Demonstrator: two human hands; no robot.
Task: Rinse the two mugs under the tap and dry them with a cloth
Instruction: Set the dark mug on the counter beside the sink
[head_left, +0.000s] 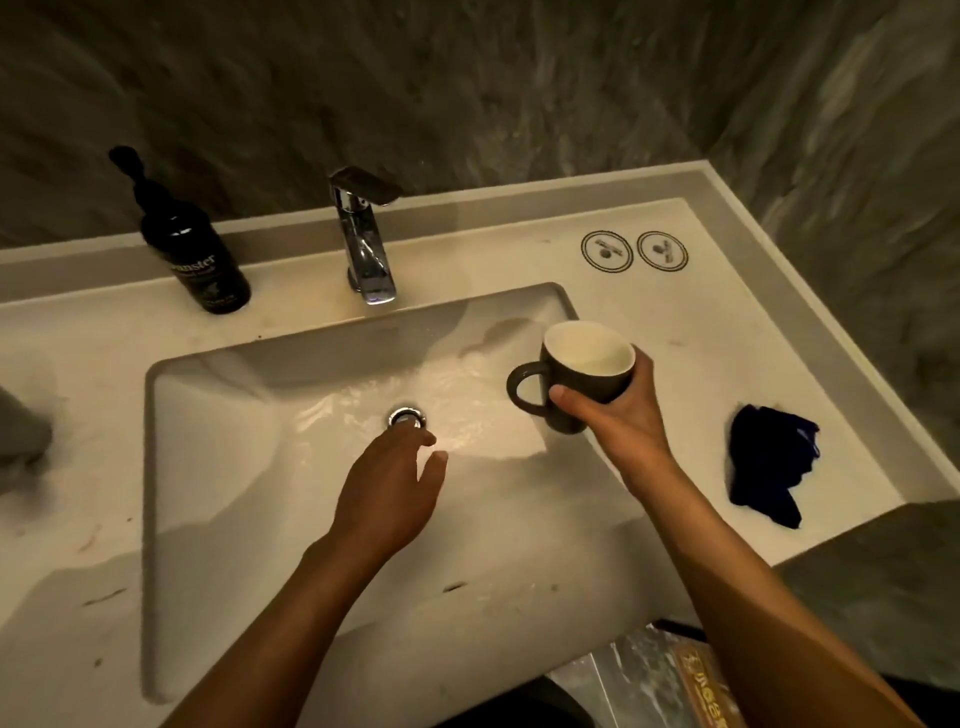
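Note:
A dark mug (571, 384) with a white inside is held upright over the right edge of the sink basin (218, 467), its handle pointing left. My right hand (618, 421) grips it from below and behind. My left hand (389, 493) hovers over the basin just in front of the chrome drain (408, 417), fingers apart, holding nothing. The chrome tap (366, 244) stands at the back of the basin; no water stream is visible. A dark blue cloth (769, 462) lies crumpled on the counter to the right. Only one mug is in view.
A black pump bottle (200, 249) stands on the counter left of the tap. Two round printed markers (634, 251) sit on the counter at the back right. A grey stone wall rises behind. A packet (701, 686) lies below the counter's front edge.

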